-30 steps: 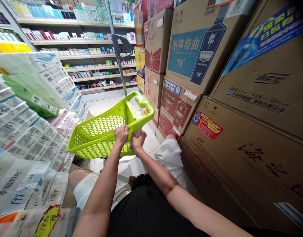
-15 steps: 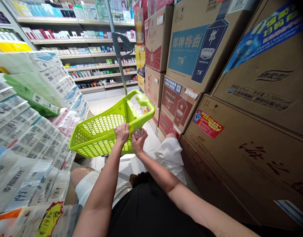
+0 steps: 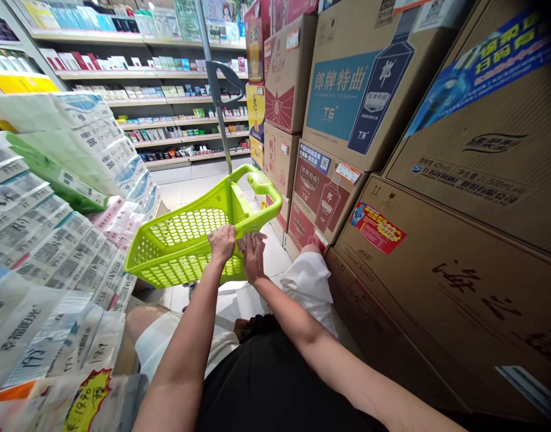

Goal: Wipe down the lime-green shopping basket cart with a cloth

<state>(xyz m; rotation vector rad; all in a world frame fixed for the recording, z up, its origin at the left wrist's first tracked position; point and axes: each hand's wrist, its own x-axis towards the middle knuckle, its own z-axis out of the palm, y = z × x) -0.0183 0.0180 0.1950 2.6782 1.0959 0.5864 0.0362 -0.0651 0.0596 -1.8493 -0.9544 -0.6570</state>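
A lime-green shopping cart basket [image 3: 176, 270] with perforated sides stands in front of me, its looped handle [image 3: 275, 207] to the upper right. My left hand [image 3: 222, 242] is closed over the basket's near rim. Just right of it, my right hand [image 3: 253, 259] presses a crumpled brownish-pink cloth [image 3: 258, 236] against the basket's outer side below the handle. The palm and part of the cloth are hidden.
Stacked cartons [image 3: 333, 102] rise close on my right. Packs of tissue paper [image 3: 90, 144] are piled on my left. Beyond the cart are a grey metal pole [image 3: 223, 132] and shelves of small boxed goods [image 3: 167, 93].
My right hand has shifted slightly, its fingers now straighter and pointing up over the cloth along the basket's side. My left hand and the cart have stayed in place.
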